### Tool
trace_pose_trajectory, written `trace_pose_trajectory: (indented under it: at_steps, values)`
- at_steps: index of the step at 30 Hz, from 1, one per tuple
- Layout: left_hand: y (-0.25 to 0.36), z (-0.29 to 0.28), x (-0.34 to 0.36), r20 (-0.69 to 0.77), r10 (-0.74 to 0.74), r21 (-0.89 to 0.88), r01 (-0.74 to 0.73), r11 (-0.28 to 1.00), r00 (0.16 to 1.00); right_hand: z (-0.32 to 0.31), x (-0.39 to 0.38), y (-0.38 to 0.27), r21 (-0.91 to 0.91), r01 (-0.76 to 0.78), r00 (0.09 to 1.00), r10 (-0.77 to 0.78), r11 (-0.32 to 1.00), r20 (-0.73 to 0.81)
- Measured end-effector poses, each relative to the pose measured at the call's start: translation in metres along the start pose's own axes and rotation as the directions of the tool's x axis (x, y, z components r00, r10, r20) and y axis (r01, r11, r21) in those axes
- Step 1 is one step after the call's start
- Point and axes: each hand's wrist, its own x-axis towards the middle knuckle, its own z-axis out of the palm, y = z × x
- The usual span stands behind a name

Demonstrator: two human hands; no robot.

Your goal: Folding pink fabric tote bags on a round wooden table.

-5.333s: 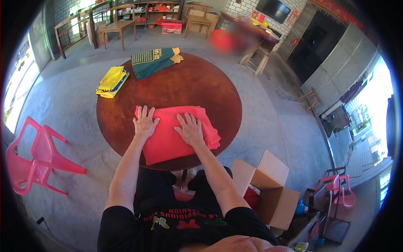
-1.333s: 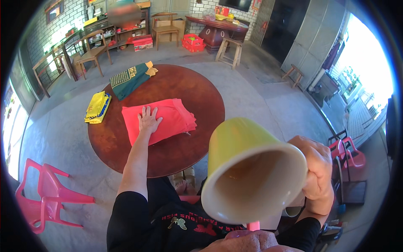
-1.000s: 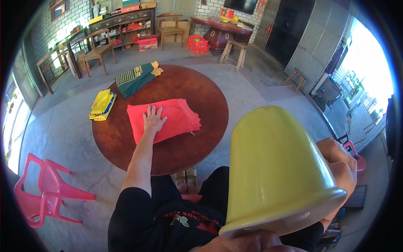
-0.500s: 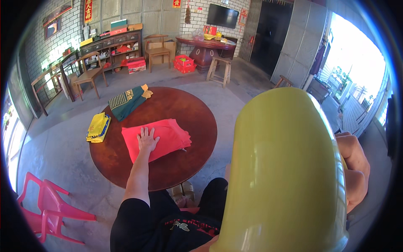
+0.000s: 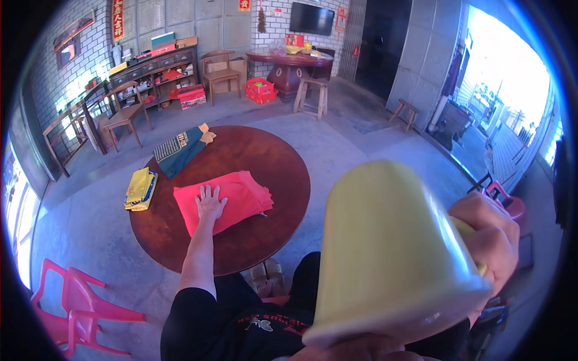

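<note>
The right hand holds a yellow mug raised close to the camera, tipped with its base up and away; its fingers are clenched around the handle side, which is mostly hidden behind the mug's body. The mug looks rigid and smooth, likely ceramic, so it would be fairly heavy for its size, slick and breakable; the handle seems the surest hold. The left hand lies flat, fingers spread and released, on a folded red cloth on the round wooden counter, soft and light, best pinned by the palm.
</note>
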Motion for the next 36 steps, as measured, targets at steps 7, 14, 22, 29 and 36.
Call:
trace_pose_trajectory:
  at_steps: [7, 14, 22, 29, 36]
  values:
    - [0.019, 0.017, 0.03, -0.041, 0.045, 0.184, -0.037, 0.982, 0.998, -0.013, -0.094, 0.075, 0.165, -0.547, 0.837, 0.541, 0.821, 0.086]
    - [0.001, 0.048, 0.053, -0.056, 0.063, 0.286, -0.045, 0.957, 0.996, -0.059, -0.381, 0.205, 0.392, -0.888, 0.119, 0.944, 0.239, -0.307]
    - [0.033, 0.043, 0.037, -0.158, 0.047, 0.471, 0.034, 0.881, 0.986, -0.158, -0.69, 0.204, 0.582, -0.778, -0.625, 0.396, -0.238, -0.673]
    - [0.036, 0.036, 0.051, -0.025, 0.029, 0.514, -0.012, 0.858, 0.999, -0.187, -0.763, 0.222, 0.635, -0.694, -0.719, 0.269, -0.339, -0.641]
    - [0.02, 0.046, 0.069, 0.155, 0.08, 0.444, -0.142, 0.885, 0.985, -0.216, -0.808, 0.253, 0.723, -0.642, -0.764, 0.293, -0.256, -0.575]
